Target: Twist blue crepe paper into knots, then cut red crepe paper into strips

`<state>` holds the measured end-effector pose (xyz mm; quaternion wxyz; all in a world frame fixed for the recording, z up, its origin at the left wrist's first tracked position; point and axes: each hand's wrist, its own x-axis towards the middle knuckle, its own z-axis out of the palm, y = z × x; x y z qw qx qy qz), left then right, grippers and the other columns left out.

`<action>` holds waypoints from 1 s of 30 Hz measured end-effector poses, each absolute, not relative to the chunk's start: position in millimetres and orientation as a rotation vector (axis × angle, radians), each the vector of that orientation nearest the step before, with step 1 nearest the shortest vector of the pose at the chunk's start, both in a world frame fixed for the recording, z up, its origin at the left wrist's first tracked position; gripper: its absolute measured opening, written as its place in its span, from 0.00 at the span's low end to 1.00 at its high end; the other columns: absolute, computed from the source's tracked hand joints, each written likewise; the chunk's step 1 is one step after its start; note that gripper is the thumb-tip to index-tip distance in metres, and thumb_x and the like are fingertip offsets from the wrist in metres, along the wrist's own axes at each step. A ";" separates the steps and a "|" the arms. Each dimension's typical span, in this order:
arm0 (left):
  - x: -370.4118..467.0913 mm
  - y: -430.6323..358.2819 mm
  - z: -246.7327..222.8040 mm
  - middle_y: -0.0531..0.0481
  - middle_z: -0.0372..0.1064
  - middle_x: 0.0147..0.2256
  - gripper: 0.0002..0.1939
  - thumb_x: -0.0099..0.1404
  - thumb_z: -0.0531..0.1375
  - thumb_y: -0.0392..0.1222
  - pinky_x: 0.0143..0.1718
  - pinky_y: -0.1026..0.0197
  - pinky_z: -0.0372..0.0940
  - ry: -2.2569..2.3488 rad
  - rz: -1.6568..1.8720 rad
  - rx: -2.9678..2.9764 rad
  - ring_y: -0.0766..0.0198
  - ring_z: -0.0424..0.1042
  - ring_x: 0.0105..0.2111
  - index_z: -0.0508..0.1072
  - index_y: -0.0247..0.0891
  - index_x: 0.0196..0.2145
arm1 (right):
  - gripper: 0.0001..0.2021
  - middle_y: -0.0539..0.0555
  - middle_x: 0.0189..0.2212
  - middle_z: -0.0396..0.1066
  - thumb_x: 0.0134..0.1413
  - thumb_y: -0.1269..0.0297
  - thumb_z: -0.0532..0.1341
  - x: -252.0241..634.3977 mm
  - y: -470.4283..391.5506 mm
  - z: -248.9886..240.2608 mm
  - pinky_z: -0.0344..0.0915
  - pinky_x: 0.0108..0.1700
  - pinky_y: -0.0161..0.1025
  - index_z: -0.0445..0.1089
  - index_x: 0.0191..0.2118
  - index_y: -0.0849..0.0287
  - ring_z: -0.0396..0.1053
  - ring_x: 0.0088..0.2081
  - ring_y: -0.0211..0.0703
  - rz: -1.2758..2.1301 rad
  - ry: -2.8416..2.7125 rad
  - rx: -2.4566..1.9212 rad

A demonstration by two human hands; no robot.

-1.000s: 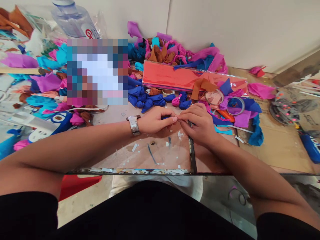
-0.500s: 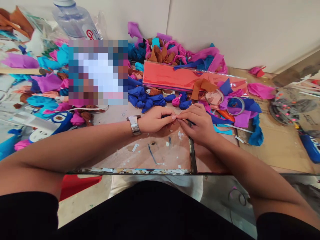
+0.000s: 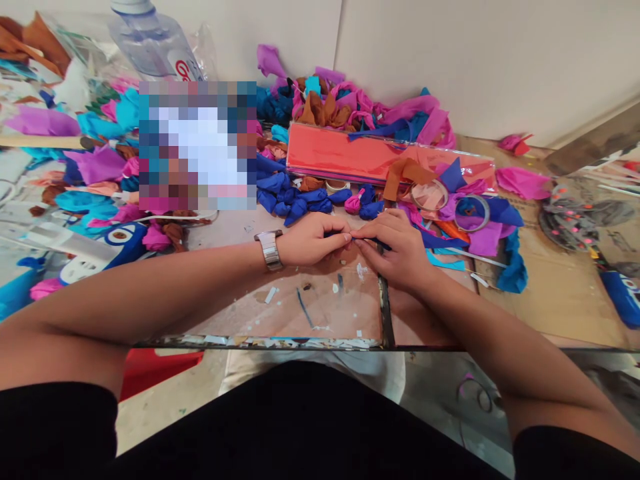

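Observation:
My left hand (image 3: 317, 239), with a metal-banded watch (image 3: 270, 250) at its wrist, meets my right hand (image 3: 397, 247) over the near part of the table. Fingertips and thumbs of both are pinched together on a small piece of dark blue crepe paper (image 3: 353, 238). Only slivers of it show between the fingers, so its shape is mostly hidden. Just beyond the hands lie several twisted dark blue crepe paper pieces (image 3: 295, 199) and one pink twisted piece (image 3: 354, 201).
A clear packet of red paper (image 3: 335, 152) lies behind the blue pieces. Tape rolls (image 3: 471, 213) and coloured scraps are to the right. At the left stand a large plastic bottle (image 3: 153, 43) and a glue gun (image 3: 95, 253). Cardboard (image 3: 555, 287) covers the table's right side.
Both hands stay pinched together in nearly the same place. A little more dark blue shows between the fingertips. The whole view has shifted very slightly.

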<state>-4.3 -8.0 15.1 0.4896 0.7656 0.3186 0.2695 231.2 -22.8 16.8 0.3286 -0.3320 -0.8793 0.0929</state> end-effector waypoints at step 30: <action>-5.3 -8.2 10.5 0.54 0.74 0.26 0.18 0.75 0.57 0.49 0.34 0.65 0.62 0.778 0.698 2.009 0.68 0.69 0.27 0.77 0.35 0.33 | 0.02 0.50 0.34 0.81 0.66 0.65 0.64 229.9 -22.7 17.1 0.64 0.52 0.53 0.75 0.42 0.52 0.76 0.36 0.48 0.251 -2.266 -0.844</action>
